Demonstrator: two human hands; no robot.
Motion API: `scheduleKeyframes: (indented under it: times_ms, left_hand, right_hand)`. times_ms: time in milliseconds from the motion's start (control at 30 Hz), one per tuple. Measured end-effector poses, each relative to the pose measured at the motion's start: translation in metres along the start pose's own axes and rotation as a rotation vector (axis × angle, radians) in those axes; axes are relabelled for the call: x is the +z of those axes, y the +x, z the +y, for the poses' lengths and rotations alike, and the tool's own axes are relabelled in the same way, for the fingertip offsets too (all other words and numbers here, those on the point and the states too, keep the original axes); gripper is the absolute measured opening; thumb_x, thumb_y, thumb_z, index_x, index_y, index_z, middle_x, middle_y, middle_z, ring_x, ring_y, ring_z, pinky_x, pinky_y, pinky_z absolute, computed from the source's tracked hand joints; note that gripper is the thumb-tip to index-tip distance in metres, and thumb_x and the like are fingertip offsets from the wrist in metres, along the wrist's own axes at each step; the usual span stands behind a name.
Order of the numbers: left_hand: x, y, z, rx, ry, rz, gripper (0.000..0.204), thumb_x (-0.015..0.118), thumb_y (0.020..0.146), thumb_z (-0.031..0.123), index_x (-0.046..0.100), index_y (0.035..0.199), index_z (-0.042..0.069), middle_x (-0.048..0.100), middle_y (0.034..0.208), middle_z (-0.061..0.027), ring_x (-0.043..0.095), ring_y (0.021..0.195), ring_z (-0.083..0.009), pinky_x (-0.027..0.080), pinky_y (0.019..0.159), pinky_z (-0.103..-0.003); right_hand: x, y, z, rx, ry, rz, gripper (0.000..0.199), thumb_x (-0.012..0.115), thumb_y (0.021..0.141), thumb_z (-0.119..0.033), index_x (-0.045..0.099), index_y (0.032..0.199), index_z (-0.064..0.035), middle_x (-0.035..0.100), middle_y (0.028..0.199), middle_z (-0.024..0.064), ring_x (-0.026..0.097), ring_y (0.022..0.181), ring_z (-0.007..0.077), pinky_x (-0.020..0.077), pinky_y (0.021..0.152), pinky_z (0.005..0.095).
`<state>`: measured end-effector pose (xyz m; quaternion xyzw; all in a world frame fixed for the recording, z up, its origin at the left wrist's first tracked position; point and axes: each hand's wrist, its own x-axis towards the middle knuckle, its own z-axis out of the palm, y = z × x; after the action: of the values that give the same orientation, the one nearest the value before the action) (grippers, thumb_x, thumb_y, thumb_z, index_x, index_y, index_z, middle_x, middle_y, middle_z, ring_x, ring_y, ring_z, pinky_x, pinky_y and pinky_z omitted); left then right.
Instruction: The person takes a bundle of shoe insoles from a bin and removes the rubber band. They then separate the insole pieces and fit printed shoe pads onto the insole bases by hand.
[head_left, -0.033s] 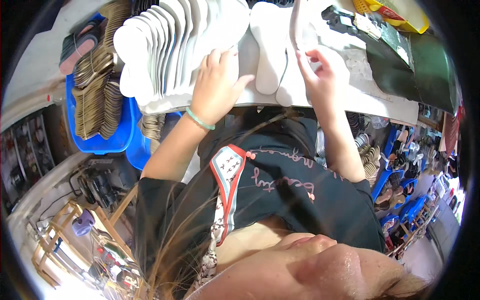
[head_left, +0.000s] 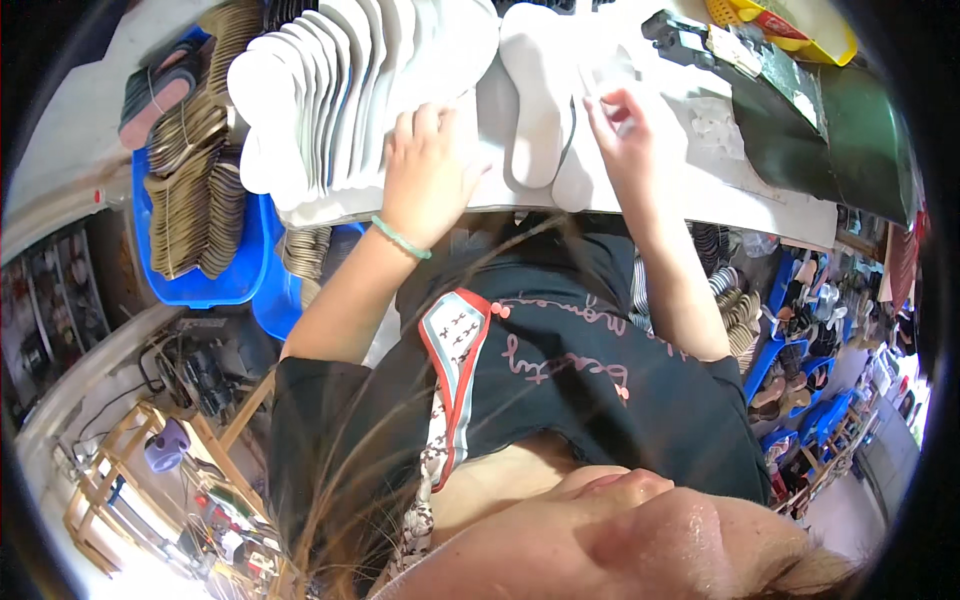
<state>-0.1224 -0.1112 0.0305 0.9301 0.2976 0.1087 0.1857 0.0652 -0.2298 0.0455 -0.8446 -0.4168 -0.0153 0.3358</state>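
My left hand [head_left: 432, 170] rests open and flat on the white tabletop. Its fingers lie beside a fanned row of white insoles [head_left: 290, 95], and the thumb is spread to the right. Two more insoles lie side by side to the right: one insole [head_left: 538, 110] is in full view, while the other insole [head_left: 572, 190] runs up beneath my right hand [head_left: 628, 135]. The fingers of that hand are curled, with the thumb and fingertips brought close together over the insole. Glare hides what, if anything, is pinched there.
Bundles of brown soles [head_left: 190, 200] fill a blue bin [head_left: 210, 290] at the left. A dark green machine or cover [head_left: 800, 140] stands on the right of the table, with a yellow basket [head_left: 800, 35] behind it. Shelves of shoe parts [head_left: 800, 370] line the lower right.
The insole that stood on edge in my right hand no longer stands upright there. My right hand has shifted slightly left, and my left hand's thumb has drawn in.
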Motion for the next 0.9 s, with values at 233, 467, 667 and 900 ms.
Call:
scheduleKeyframes:
  times_ms: [233, 467, 667, 900]
  left_hand:
    - [0.01, -0.014, -0.015, 0.103, 0.14, 0.071, 0.041, 0.072, 0.07, 0.018, 0.06, 0.105, 0.004, 0.056, 0.112, -0.0099, 0.047, 0.111, -0.027, 0.036, 0.095, -0.041]
    - [-0.001, -0.023, -0.045, 0.337, -0.203, 0.27, 0.014, 0.067, 0.074, 0.004, 0.062, 0.087, 0.004, 0.065, 0.09, -0.0119, 0.06, 0.087, -0.0265, 0.045, 0.083, -0.036]
    - [-0.032, 0.012, -0.015, 0.049, -0.986, 0.844, 0.011, 0.053, 0.091, 0.0, 0.052, 0.102, -0.001, 0.057, 0.107, -0.0109, 0.055, 0.092, -0.0121, 0.044, 0.08, -0.024]
    - [-0.039, -0.003, 0.041, 0.443, -0.672, 0.74, 0.008, 0.048, 0.089, -0.004, 0.051, 0.096, -0.002, 0.057, 0.104, -0.0193, 0.061, 0.09, -0.0238, 0.049, 0.081, -0.03]
  right_hand:
    - [0.045, -0.014, 0.023, 0.205, 0.572, -0.158, 0.028, 0.067, 0.085, -0.019, 0.058, 0.105, -0.0024, 0.058, 0.08, 0.0059, 0.055, 0.071, 0.0116, 0.0462, 0.065, 0.0272]
    - [0.034, -0.048, 0.035, -0.016, 0.386, -0.323, 0.02, 0.063, 0.086, -0.015, 0.062, 0.103, -0.0039, 0.058, 0.094, 0.0049, 0.055, 0.079, 0.0124, 0.0453, 0.075, 0.0258]
    - [0.042, -0.03, 0.026, -0.109, 0.411, -0.308, 0.03, 0.063, 0.087, -0.023, 0.061, 0.111, -0.0038, 0.057, 0.11, 0.0103, 0.058, 0.092, 0.0192, 0.047, 0.082, 0.0309]
    - [0.014, -0.006, -0.013, 0.276, 1.622, -0.499, 0.055, 0.05, 0.095, -0.035, 0.035, 0.139, -0.0062, 0.051, 0.13, 0.012, 0.053, 0.116, 0.0244, 0.0426, 0.095, 0.0346]
